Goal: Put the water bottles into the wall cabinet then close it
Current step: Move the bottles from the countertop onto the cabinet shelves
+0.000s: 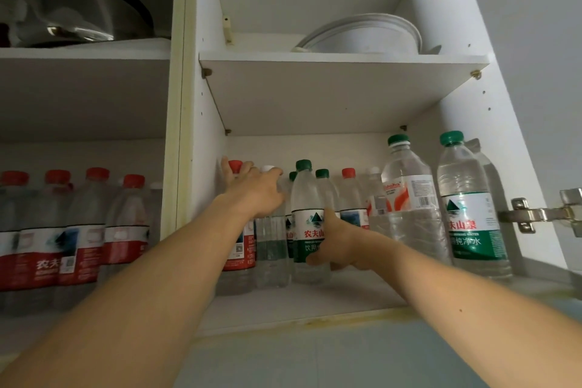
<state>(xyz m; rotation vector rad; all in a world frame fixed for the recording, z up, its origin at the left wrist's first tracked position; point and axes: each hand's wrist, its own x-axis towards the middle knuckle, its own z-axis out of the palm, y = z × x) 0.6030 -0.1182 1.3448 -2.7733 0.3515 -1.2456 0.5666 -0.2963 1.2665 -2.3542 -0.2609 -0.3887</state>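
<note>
The wall cabinet stood open, its bottom shelf already crowded with water bottles. To the right stood two big bottles, one with an orange-and-white label and a green-capped one at the front edge. These looked full, so probably heavy, and best taken round the body rather than the neck. The small ones packed along the left and back were likely lighter; all seemed thin clear plastic, smooth and apt to dent if squeezed hard.

A small green-capped bottle stood upright in the middle of the shelf, at the front. The right hand pinched it at its label, thumb up the front and a finger curled beneath, a fair place to steer it back. The left hand lay with fingers spread and fairly straight over the tops of a red-capped bottle and its white-capped neighbour at the left wall, resting on them rather than gripping.
</note>
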